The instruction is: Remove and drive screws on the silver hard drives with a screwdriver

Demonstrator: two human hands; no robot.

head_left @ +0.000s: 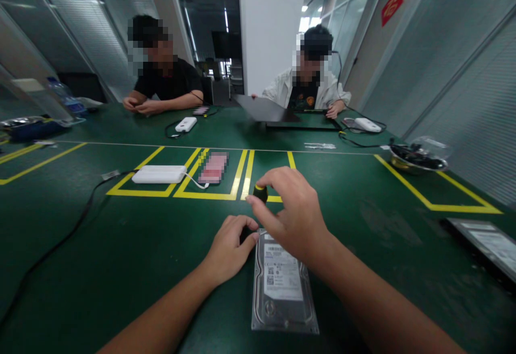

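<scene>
A hard drive [282, 276] with a white label lies flat on the green table in front of me. My right hand [296, 217] is above its far end, thumb and fingers closed around the black and yellow handle of a screwdriver [260, 194]. A short bit of metal shows below this hand at the drive's far left corner. My left hand [231, 249] is at that same corner, thumb and forefinger drawn together in a pinch. What lies between those fingertips, if anything, is too small to make out.
A second drive-like unit [489, 244] lies at the right edge. A metal bowl of dark parts [419, 155] stands behind it. Beyond my hands are a white power bank [159, 174] and a cabled phone [214, 167]. Across the table, one person holds a dark panel [268, 109]; another sits left.
</scene>
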